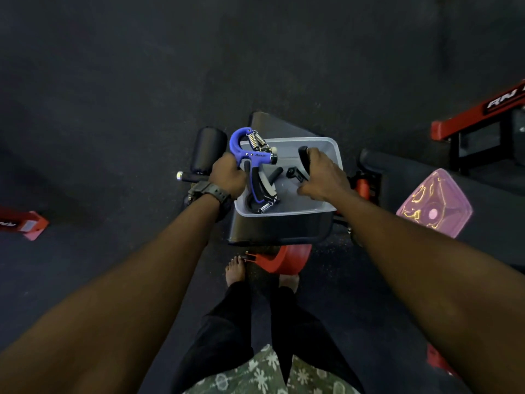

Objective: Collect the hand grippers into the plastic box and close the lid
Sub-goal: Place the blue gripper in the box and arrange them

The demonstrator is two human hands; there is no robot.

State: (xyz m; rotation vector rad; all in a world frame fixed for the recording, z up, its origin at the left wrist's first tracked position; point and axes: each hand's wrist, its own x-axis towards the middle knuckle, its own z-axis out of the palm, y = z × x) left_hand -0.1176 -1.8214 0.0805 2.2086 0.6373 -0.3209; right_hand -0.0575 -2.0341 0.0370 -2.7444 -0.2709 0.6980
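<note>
A clear plastic box [326, 155] sits on a black padded bench seat [279, 230]. My left hand [228, 177] holds a blue hand gripper [247, 149] with steel springs over the box's left rim. My right hand [322, 176] is closed on a black hand gripper [303, 155] inside the box on its right side. Another blue and black hand gripper [262, 196] lies on the box floor, with a black handle [274, 176] beside it. The pink translucent lid [433, 203] rests on a bench at the right.
A black foam roller pad [208, 149] sticks out left of the seat. Red machine frames stand at the right [477, 115] and far left [24, 223]. A red base [284, 260] sits under the seat by my bare feet [235, 270]. The floor is dark rubber.
</note>
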